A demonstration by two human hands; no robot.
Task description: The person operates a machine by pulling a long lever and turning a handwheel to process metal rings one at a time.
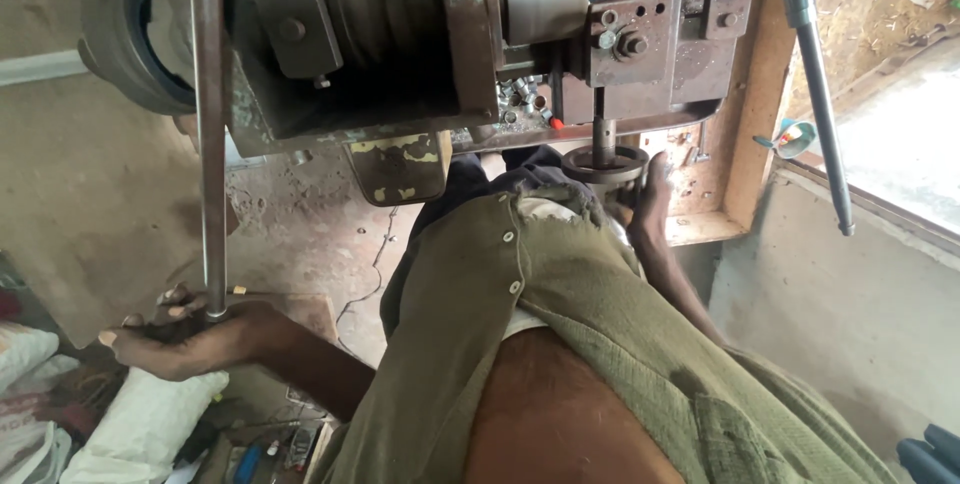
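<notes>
Dusty workshop floor (300,214), worn metal machine (420,34). Left hand (185,339) fingers clamped around long lever rod (208,124); right hand (650,204) touching round metal ring (603,164), grip indiscernible.

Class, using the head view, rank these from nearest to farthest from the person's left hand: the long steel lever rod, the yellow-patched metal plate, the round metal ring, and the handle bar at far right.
From the left hand:
1. Long steel lever rod, gripped at its lower end, left side.
2. Yellow-patched metal plate, centre.
3. Round metal ring, at the right hand.
4. Handle bar, far right.
</notes>
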